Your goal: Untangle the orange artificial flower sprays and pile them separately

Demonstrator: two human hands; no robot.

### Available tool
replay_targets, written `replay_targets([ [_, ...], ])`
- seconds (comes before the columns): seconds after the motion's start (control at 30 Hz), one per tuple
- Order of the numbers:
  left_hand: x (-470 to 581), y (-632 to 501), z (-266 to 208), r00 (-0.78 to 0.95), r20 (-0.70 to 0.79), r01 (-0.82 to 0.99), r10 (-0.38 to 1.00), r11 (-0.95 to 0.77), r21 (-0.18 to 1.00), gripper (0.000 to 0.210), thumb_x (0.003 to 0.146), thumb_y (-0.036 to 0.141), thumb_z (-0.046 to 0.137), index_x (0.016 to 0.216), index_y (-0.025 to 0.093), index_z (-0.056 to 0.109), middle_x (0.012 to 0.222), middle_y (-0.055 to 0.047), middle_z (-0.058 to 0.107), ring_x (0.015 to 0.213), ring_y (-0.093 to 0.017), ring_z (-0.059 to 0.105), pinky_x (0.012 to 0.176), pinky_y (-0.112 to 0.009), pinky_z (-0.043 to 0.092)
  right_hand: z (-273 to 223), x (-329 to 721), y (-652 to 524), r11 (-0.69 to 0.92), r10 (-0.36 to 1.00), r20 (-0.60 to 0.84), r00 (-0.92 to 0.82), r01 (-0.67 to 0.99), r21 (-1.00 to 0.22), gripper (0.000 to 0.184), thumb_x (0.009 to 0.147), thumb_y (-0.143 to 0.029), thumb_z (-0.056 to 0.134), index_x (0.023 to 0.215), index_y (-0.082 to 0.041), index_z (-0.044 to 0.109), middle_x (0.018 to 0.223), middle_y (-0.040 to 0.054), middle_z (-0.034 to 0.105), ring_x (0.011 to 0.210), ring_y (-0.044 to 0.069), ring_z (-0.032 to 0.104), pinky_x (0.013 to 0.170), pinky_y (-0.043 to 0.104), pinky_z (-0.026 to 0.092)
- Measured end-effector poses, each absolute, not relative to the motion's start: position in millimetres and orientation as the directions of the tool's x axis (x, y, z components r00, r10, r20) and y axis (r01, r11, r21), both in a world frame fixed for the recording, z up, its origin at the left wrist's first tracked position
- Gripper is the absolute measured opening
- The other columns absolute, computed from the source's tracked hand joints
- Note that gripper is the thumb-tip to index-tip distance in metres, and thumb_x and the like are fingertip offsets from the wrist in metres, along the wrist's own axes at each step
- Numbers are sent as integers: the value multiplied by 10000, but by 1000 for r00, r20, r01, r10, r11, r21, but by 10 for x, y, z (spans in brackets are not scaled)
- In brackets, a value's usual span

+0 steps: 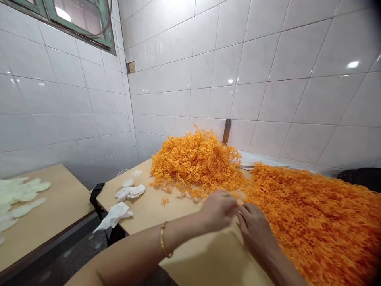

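- While the left hand [220,210] and right hand [257,228] meet, curled, I cannot tell whether they pinch anything.
- Orange pieces [196,161] heap near the back edge of the counter [145,210].

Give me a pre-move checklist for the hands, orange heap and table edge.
1. Bare left hand and right hand in view: ok.
2. What they hold: cannot tell, hidden where they meet.
3. Tall heap of spindly orange pieces on the pale tan tabletop: ok.
4. Small orange star-shaped piece with the heap: not ok, lies apart.
5. Crumpled white tissue at the tabletop's edge: not ok, overhangs.
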State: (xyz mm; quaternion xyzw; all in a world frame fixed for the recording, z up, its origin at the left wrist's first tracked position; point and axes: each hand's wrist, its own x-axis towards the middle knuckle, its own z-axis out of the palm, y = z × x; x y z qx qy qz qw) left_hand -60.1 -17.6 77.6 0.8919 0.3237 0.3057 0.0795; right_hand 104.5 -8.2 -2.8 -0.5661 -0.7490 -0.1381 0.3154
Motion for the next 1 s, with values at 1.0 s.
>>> replay_targets([
  [1.0, -1484, 904, 396, 404, 424, 885, 810, -464, 42, 732, 618, 534, 578, 1266, 281, 348, 1344, -135, 310, 1261, -350, 134, 913, -593, 202, 608, 401, 724, 288, 873, 488, 10, 797, -531, 205, 770, -270, 339, 585, -195, 385, 577, 0, 428, 567, 140, 409, 545, 260, 317],
])
